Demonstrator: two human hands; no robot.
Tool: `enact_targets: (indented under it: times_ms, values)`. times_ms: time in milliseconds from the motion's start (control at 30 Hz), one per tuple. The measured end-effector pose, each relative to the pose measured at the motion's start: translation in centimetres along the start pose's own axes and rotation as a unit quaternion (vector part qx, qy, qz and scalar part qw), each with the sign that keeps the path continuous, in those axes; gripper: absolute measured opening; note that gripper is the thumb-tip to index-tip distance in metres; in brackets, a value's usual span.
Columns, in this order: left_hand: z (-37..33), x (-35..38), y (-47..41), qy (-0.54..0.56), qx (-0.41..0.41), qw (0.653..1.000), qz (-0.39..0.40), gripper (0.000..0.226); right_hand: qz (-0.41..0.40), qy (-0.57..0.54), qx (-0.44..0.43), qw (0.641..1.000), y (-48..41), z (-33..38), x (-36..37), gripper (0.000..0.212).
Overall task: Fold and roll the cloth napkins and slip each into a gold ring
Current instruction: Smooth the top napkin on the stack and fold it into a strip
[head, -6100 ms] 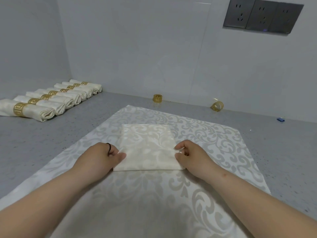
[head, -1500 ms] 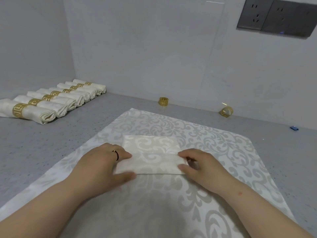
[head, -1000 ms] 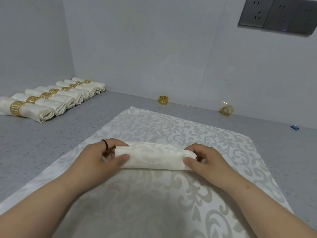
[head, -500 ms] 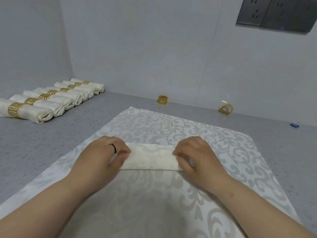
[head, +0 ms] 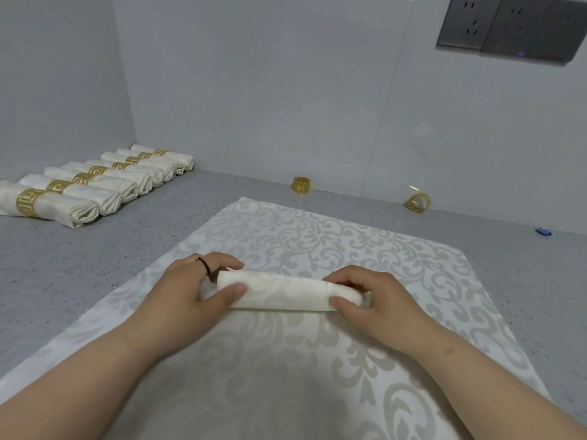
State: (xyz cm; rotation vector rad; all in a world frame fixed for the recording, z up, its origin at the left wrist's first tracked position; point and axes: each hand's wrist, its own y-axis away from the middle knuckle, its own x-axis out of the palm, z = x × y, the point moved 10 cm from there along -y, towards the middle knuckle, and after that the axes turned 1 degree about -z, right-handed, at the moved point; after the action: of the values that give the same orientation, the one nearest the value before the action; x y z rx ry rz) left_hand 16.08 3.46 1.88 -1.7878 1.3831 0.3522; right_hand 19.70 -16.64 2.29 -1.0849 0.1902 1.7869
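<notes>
A cream napkin (head: 282, 292) lies rolled into a tube across the middle of a patterned placemat (head: 333, 242). My left hand (head: 187, 290) grips its left end, thumb in front and fingers behind. My right hand (head: 378, 300) grips its right end the same way. Two loose gold rings stand near the back wall: one (head: 301, 185) upright at the centre, another (head: 417, 202) tilted to the right.
Several rolled napkins in gold rings (head: 92, 185) lie in a row at the back left of the grey counter (head: 79, 265). A small blue object (head: 543, 231) sits at the far right. Wall sockets (head: 508, 27) are mounted top right.
The flat folded napkin has been rolled up from its near edge into a tube. Both hands shifted from pressing on top to gripping the roll's ends.
</notes>
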Motion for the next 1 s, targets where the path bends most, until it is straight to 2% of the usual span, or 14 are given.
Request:
enact_targets:
  times_ms: [100, 200, 267, 333, 433, 500, 567, 667, 767, 867, 933, 1000]
  values:
    - [0.8, 0.6, -0.1, 0.068, -0.051, 0.996, 0.014, 0.019, -0.025, -0.119, 0.074, 0.99, -0.2, -1.6, 0.0, 0.024]
    - [1.1, 1.3, -0.2, 0.053, -0.059, 0.996, 0.033, 0.015, -0.052, -0.171, 0.119, 0.977, -0.7, -2.8, 0.6, 0.016]
    - [0.8, 1.4, -0.2, -0.049, -0.02, 0.998, 0.037, 0.012, -0.048, -0.161, 0.122, 0.978, -1.0, -3.0, 1.0, 0.014]
    - [-0.7, 1.5, -0.3, -0.161, 0.063, 0.984, 0.033, 0.042, -0.043, -0.16, 0.129, 0.978, -1.2, -3.2, 1.3, 0.015]
    - [-3.9, 3.1, 0.3, -0.189, 0.19, 0.96, 0.081, 0.052, -0.044, -0.115, 0.144, 0.982, -1.1, -3.3, 1.5, 0.012]
    - [-5.6, 4.4, 0.4, -0.17, 0.193, 0.957, 0.133, 0.064, -0.038, -0.015, 0.143, 0.989, -1.2, -3.3, 1.5, 0.008]
    - [-5.8, 5.6, 0.2, -0.15, 0.175, 0.964, 0.133, 0.079, -0.034, 0.079, 0.127, 0.988, -1.1, -3.3, 1.4, 0.02]
    - [-5.6, 7.1, -0.4, -0.175, 0.175, 0.96, 0.134, 0.075, -0.052, 0.124, 0.073, 0.988, -1.1, -2.4, 0.7, 0.027]
    - [-5.0, 7.3, -0.7, -0.173, 0.169, 0.962, 0.126, 0.086, -0.064, 0.148, -0.061, 0.985, -0.7, 0.5, -0.2, 0.032]
    - [-5.2, 7.2, -0.7, -0.157, 0.17, 0.965, 0.12, 0.073, -0.01, 0.239, -0.149, 0.959, 0.0, 1.9, 1.0, 0.025]
    - [-5.1, 7.2, -0.7, -0.15, 0.162, 0.968, 0.121, 0.059, 0.024, 0.263, -0.143, 0.954, -0.4, 2.1, 1.7, 0.017]
    - [-4.8, 7.1, -0.9, -0.128, 0.146, 0.973, 0.124, 0.06, 0.051, 0.213, -0.091, 0.971, -0.7, 1.3, 1.7, 0.015]
